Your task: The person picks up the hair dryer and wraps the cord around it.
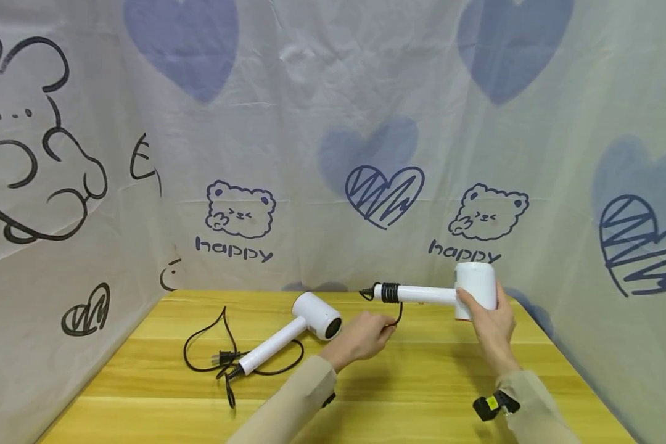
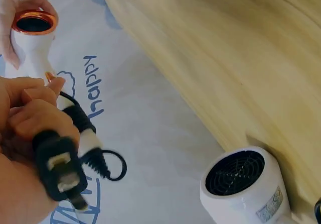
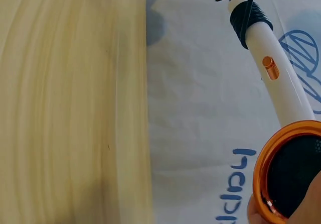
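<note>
My right hand (image 1: 491, 320) grips the head of a white hair dryer (image 1: 430, 295), held up above the table with its handle pointing left. An orange ring (image 3: 266, 158) rims the dryer's dark outlet. Black cord (image 1: 390, 293) is wound in several turns round the handle's end. The cord's loose end runs down to my left hand (image 1: 363, 338), whose curled fingers hold it by the black plug (image 2: 60, 169). A second white hair dryer (image 1: 277, 342) lies on the table, left of my left hand, its cord (image 1: 197, 367) spread loosely around the handle.
The wooden table (image 1: 422, 382) reaches back to a white cloth backdrop (image 1: 311, 246) printed with hearts and bears. Cloth also hangs along the left and right sides. The lying dryer's plug (image 1: 224, 357) rests near its handle.
</note>
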Motion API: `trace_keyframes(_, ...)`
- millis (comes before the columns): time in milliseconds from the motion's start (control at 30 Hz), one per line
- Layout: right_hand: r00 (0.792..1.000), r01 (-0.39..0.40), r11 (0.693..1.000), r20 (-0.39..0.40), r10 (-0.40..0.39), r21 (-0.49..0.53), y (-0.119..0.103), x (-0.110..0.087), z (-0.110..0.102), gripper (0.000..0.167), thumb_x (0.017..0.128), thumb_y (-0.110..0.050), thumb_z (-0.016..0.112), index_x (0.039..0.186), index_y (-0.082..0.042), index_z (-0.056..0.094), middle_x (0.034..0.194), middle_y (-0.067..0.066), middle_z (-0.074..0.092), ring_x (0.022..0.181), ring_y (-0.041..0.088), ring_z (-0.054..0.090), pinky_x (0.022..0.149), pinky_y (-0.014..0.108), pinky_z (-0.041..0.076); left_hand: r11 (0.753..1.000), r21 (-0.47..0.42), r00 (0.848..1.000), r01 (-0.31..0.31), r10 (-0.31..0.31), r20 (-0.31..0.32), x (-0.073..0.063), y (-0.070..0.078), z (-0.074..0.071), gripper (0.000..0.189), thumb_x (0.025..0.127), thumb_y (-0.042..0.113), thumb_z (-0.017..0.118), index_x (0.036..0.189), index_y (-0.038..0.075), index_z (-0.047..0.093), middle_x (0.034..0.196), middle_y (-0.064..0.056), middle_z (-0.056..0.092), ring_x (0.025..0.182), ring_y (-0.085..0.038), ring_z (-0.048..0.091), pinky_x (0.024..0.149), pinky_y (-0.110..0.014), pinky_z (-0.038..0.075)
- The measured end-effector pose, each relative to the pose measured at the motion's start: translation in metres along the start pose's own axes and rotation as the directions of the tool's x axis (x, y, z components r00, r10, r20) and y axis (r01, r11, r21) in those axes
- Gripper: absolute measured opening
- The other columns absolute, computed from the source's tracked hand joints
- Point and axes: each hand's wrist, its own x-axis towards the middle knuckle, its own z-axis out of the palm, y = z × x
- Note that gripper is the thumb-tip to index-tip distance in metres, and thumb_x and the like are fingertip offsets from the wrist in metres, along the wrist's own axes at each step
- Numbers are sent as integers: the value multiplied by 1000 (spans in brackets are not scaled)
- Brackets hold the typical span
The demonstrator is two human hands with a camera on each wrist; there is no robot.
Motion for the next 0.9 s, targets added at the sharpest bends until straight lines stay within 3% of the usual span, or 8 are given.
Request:
trace_keyframes(133, 991, 133, 987, -20, -136, -89, -1, 0, -5, 85, 81, -42, 78, 152, -29, 34, 140, 15, 52, 115, 31, 53, 91, 43, 49, 998, 50, 999, 23, -22, -37, 0, -2, -7, 20, 101, 19, 54, 105, 13, 72, 80, 5, 68, 60, -2, 50, 57, -18, 42)
trace_keyframes(267, 966, 252, 959, -25, -257, -132, -1, 1, -7, 88, 79, -38, 81, 152, -33, 34, 135, 16, 56, 108, 32, 55, 81, 43, 52, 993, 103, 993, 56, -45, -110, -1, -5, -15, 18, 99, 22, 58, 104, 18, 74, 88, 5, 72, 67, -3, 58, 59, -20, 47)
trace_keyframes(400, 932, 359, 919, 2, -363, -164, 3, 3, -8, 89, 76, -31, 84, 151, -35, 37, 130, 18, 59, 100, 33, 57, 72, 39, 52, 992, 105, 976, 76, -52, -213, 0, -9, -22, 14, 96, 22, 63, 98, 20, 77, 86, 5, 74, 63, -4, 59, 55, -21, 46)
trace_keyframes(500, 904, 426, 888, 63, -422, -171, 5, 5, -11, 88, 75, -25, 86, 149, -33, 40, 127, 19, 61, 95, 32, 58, 71, 37, 49, 992, 108, 953, 62, -27, -300, 1, -15, -27, 12, 94, 21, 66, 93, 20, 78, 81, 6, 73, 59, -4, 56, 50, -20, 43)
trace_keyframes(667, 872, 480, 865, 189, -452, -146, 3, 11, -18, 88, 76, -22, 84, 151, -29, 38, 128, 22, 59, 98, 30, 56, 74, 34, 47, 997, 80, 923, 19, 13, -385, 1, -24, -32, 10, 92, 26, 69, 91, 22, 78, 82, 8, 71, 62, -4, 59, 51, -17, 42)
trace_keyframes(900, 831, 487, 867, 359, -425, -103, 5, 16, -28, 92, 78, -21, 84, 154, -20, 32, 131, 24, 55, 101, 31, 53, 75, 36, 50, 999, -11, 918, -46, 38, -394, 4, -33, -32, 10, 85, 26, 76, 87, 17, 77, 81, 5, 70, 67, -4, 60, 58, -15, 48)
